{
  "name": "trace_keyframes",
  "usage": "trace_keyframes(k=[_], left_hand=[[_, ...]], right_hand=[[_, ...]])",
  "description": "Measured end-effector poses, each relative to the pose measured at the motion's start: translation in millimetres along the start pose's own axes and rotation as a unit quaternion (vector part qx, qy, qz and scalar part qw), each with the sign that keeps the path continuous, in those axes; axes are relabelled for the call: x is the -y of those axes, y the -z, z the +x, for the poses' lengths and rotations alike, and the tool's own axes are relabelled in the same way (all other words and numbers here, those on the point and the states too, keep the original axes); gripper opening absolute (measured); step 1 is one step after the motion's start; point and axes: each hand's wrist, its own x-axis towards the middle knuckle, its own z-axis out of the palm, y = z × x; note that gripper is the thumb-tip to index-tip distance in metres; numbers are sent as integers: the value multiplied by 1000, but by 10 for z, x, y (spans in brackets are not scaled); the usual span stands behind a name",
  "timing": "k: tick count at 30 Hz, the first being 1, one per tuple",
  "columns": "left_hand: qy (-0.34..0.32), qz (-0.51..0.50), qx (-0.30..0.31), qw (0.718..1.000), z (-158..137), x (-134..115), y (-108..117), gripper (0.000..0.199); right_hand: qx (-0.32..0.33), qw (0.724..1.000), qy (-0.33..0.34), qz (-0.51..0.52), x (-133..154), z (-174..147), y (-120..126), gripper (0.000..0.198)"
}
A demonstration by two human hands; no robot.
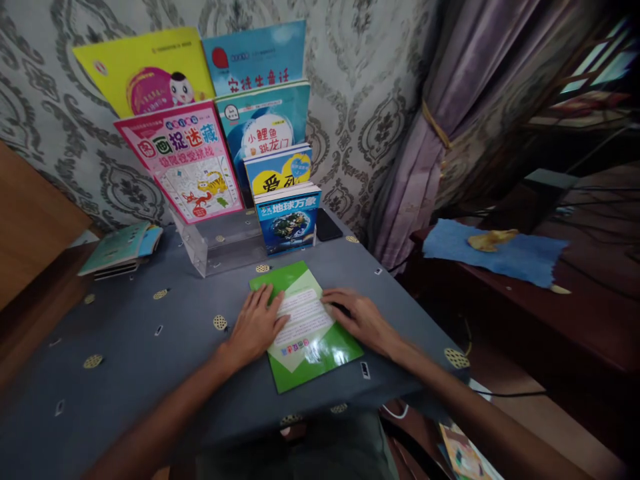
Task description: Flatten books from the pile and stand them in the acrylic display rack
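A green book (pixel 296 375) with a pale text panel lies flat on the dark grey tablecloth. My left hand (pixel 259 322) rests on its left side, fingers stretched out over the cover. On the other side, my right hand (pixel 361 317) lies on the book's right edge, its fingers extended toward the panel. Beyond the book stands a clear plastic rack (pixel 233 257). It holds a pink book (pixel 187 160), a yellow book (pixel 150 60), teal books (pixel 260 127) and, in front, a blue book with a globe (pixel 290 225).
A stack of books (pixel 123 250) lies at the back left of the table. Behind the rack is a dark phone-like slab (pixel 327 225). A purple curtain (pixel 417 153) hangs at the right. A blue cloth (pixel 450 250) covers part of a dark red surface. Papers lie below, right.
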Motion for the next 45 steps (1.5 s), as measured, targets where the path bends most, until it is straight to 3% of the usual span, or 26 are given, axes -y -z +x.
trace_keyframes(k=[9, 17, 22, 26, 33, 39, 45], left_hand=[[-12, -39, 2, 999, 324, -35, -166, 52], [-5, -72, -24, 997, 512, -132, -156, 43], [-16, -75, -71, 995, 487, 0, -101, 26], [47, -67, -81, 993, 457, 174, -72, 20], [87, -79, -71, 990, 480, 232, -76, 18], [78, -52, -55, 994, 480, 206, -70, 20], [85, -6, -17, 996, 486, 170, 25, 16]], right_hand=[[38, 992, 97, -77, -73, 686, -162, 26], [63, 991, 106, -60, -45, 1067, -286, 32], [61, 992, 100, -50, -61, 1116, -410, 31], [73, 989, 119, -46, -66, 1098, -509, 38], [113, 976, 175, -63, -54, 1179, -656, 50], [105, 977, 161, -97, -69, 1181, -731, 47], [97, 978, 147, -115, -174, 1127, -646, 47]])
